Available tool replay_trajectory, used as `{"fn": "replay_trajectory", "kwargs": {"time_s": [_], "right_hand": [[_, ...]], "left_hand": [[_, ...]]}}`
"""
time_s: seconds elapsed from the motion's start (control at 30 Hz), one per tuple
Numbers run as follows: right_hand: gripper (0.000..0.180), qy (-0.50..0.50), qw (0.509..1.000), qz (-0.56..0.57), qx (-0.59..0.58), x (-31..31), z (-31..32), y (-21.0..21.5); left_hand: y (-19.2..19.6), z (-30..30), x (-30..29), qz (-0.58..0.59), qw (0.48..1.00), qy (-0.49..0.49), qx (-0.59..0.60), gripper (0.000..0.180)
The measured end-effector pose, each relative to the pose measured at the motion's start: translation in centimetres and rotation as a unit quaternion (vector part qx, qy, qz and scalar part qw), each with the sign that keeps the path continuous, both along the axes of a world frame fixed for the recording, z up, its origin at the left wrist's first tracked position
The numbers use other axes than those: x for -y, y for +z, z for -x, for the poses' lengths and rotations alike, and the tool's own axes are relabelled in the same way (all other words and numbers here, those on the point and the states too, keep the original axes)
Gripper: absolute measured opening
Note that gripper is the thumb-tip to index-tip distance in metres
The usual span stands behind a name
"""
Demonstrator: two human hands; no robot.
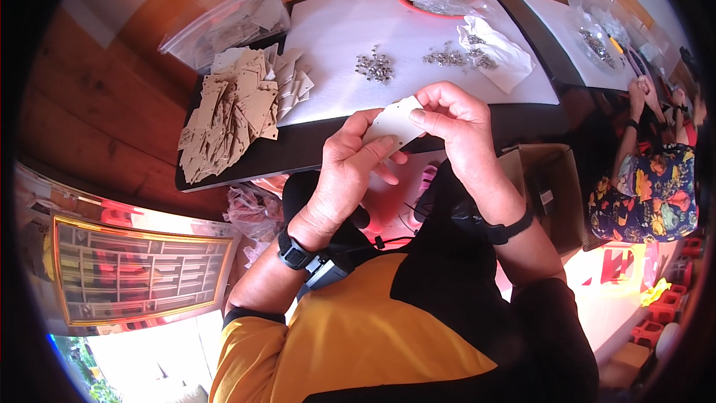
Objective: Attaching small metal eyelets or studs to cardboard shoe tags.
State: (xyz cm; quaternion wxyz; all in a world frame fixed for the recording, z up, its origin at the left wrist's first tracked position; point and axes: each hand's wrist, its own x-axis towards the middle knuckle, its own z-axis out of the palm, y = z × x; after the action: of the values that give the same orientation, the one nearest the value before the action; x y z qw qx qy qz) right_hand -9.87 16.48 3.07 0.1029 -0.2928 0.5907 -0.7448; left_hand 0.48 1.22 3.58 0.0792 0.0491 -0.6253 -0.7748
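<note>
Between my two hands is a small off-white card (pixel 394 124) with a few little holes, held above the table's near edge. My left hand (pixel 344 155) pinches its lower left side, thumb lying across the front. At the upper right corner, my right hand (pixel 461 125) grips it between thumb and bent fingers. Whether a smaller piece is in the right fingertips is hidden. A heap of similar beige cards (pixel 237 108) lies on the table to the left. Farther off, small silvery metal pieces sit in one pile (pixel 374 66) and another pile (pixel 445 55) on the white sheet (pixel 328 30).
A clear plastic bag (pixel 231 26) of cards stands at the far left. At the back is a red basin (pixel 418 6) with plastic bags. White crumpled wrapping (pixel 513 63) lies to its right. An open cardboard box (pixel 561 205) sits beside my right arm. Another person's hands (pixel 643 95) work at the right table.
</note>
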Motion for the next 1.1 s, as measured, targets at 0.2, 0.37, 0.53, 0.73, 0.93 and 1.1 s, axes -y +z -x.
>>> {"fn": "replay_trajectory", "kwargs": {"time_s": [0.2,0.37,0.53,0.73,0.93,1.1], "right_hand": [[0.005,-0.010,0.999,0.002,0.034,0.0,-0.3,-0.2],[0.005,-0.003,0.999,-0.002,0.035,0.0,0.1,-1.0],[0.010,-0.005,0.998,-0.022,0.052,-0.1,0.1,-0.7],[0.017,0.008,0.997,-0.056,0.042,-0.3,0.2,-0.8],[0.016,0.004,0.997,-0.056,0.049,-0.4,-0.1,-0.5],[0.014,-0.009,0.997,-0.061,0.046,-0.5,-0.3,-0.1]], "left_hand": [[-0.3,0.4,0.2,0.007,1.000,0.014,-0.004,0.033],[0.0,0.5,0.1,0.040,0.998,0.038,0.018,0.030],[0.1,0.5,-0.1,0.038,0.999,0.034,0.017,0.030],[-0.2,0.6,0.1,0.028,0.999,0.023,0.031,0.032],[-0.6,0.9,0.2,0.023,0.999,0.029,0.038,0.034],[0.2,0.7,-0.1,0.058,0.998,0.024,0.032,0.035]]}}
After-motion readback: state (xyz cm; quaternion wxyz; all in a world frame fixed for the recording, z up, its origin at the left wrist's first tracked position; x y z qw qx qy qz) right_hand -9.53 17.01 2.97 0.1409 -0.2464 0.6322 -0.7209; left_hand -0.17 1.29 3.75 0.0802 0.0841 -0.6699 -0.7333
